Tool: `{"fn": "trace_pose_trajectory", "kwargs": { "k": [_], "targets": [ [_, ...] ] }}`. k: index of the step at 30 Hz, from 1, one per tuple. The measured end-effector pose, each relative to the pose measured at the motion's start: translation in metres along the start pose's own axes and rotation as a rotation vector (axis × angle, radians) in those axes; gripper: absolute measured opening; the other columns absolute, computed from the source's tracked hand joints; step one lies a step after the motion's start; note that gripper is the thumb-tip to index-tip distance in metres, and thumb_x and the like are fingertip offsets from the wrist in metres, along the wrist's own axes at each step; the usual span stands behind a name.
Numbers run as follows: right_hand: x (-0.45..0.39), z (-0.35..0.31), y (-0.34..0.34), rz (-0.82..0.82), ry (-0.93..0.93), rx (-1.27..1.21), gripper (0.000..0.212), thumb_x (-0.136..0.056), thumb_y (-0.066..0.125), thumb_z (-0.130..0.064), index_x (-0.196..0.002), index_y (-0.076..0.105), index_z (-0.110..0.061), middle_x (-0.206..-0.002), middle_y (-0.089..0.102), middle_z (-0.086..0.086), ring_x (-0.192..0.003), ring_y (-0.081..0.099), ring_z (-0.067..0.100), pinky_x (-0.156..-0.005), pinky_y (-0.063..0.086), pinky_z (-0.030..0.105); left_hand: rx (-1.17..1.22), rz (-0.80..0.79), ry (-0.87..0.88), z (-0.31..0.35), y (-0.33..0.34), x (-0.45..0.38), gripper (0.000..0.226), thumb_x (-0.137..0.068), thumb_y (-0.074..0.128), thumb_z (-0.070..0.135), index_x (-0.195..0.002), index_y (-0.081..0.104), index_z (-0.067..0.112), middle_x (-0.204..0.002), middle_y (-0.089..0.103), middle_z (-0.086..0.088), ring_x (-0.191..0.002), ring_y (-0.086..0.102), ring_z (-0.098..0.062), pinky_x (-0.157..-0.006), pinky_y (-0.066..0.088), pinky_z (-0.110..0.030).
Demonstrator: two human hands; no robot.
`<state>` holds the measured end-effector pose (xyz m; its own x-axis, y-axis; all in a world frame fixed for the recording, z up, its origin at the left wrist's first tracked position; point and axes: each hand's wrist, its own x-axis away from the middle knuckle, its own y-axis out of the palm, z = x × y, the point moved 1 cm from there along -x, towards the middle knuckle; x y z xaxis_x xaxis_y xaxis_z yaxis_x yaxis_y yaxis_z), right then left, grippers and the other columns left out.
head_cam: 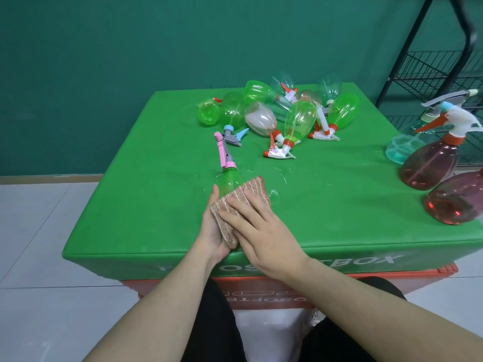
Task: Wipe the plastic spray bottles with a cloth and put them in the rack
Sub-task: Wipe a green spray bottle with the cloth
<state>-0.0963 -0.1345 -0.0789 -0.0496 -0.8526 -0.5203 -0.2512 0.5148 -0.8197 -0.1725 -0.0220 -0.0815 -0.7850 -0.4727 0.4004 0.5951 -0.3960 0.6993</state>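
Pressing flat on the cloth (239, 205), my right hand (261, 231) lies with fingers straight over the wrapped green bottle (226, 182). My left hand (213, 231) cups that bottle from below, thumb along its side — its pink trigger head (222, 152) points away from me. Farther back on the green table (156, 192) lies a pile of bottles (282, 113); three tinted ones (431, 163) stand at the right, before the black wire rack (439, 66).
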Motion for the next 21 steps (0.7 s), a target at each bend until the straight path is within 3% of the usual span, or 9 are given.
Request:
{"fn": "trace_pose_trajectory", "kwargs": {
  "k": [3, 7, 10, 13, 16, 21],
  "targets": [
    [-0.004, -0.003, -0.004, 0.011, 0.019, -0.034, 0.046, -0.098, 0.058, -0.015, -0.144, 0.055, -0.018, -0.156, 0.045, 0.005, -0.151, 0.028, 0.031, -0.12, 0.03, 0.051, 0.012, 0.005, 0.029, -0.001, 0.001, -0.001, 0.077, -0.083, 0.05, 0.072, -0.102, 0.08, 0.003, -0.113, 0.072, -0.023, -0.1, 0.073, -0.033, -0.09, 0.059, -0.043],
    [-0.022, -0.006, -0.009, -0.035, 0.111, -0.033, 0.048, -0.097, 0.048, -0.025, -0.145, 0.055, -0.021, -0.157, 0.043, 0.002, -0.153, 0.024, 0.024, -0.126, 0.021, 0.045, 0.0, 0.02, 0.083, -0.004, 0.004, 0.0, 0.066, -0.105, 0.033, 0.054, -0.093, 0.083, 0.012, -0.106, 0.076, -0.015, -0.094, 0.076, -0.024, -0.074, 0.063, -0.034],
    [-0.044, -0.003, -0.013, -0.085, 0.249, -0.08, 0.053, -0.099, 0.036, -0.033, -0.147, 0.052, -0.019, -0.16, 0.038, 0.004, -0.153, 0.023, 0.022, -0.126, 0.019, 0.045, 0.039, 0.025, 0.129, -0.002, 0.005, 0.001, 0.047, -0.107, 0.036, 0.039, -0.115, 0.075, 0.014, -0.124, 0.071, -0.014, -0.109, 0.072, -0.024, -0.085, 0.062, -0.036],
    [-0.065, 0.003, -0.016, -0.07, 0.338, -0.106, 0.048, -0.102, 0.038, -0.029, -0.144, 0.053, -0.01, -0.156, 0.037, 0.008, -0.147, 0.03, 0.022, -0.122, 0.028, 0.044, 0.025, -0.012, 0.114, -0.001, 0.001, -0.001, 0.041, -0.105, 0.04, 0.037, -0.12, 0.072, 0.016, -0.122, 0.071, -0.013, -0.106, 0.071, -0.027, -0.088, 0.057, -0.045],
    [-0.083, 0.006, -0.017, -0.086, 0.443, -0.079, 0.045, -0.106, 0.037, -0.028, -0.145, 0.05, -0.01, -0.156, 0.035, 0.007, -0.144, 0.027, 0.021, -0.122, 0.027, 0.039, 0.012, 0.004, 0.101, -0.003, -0.003, -0.005, 0.041, -0.104, 0.038, 0.04, -0.118, 0.07, 0.018, -0.117, 0.071, -0.014, -0.103, 0.066, -0.028, -0.091, 0.05, -0.047],
    [-0.095, 0.006, -0.015, -0.078, 0.559, -0.188, 0.046, -0.107, 0.036, -0.025, -0.15, 0.046, -0.012, -0.154, 0.037, 0.0, -0.14, 0.031, 0.018, -0.121, 0.026, 0.035, 0.02, -0.021, 0.087, -0.003, -0.002, -0.006, 0.042, -0.105, 0.039, 0.042, -0.121, 0.07, 0.018, -0.118, 0.072, -0.014, -0.101, 0.069, -0.028, -0.087, 0.055, -0.047]
  ]
}}
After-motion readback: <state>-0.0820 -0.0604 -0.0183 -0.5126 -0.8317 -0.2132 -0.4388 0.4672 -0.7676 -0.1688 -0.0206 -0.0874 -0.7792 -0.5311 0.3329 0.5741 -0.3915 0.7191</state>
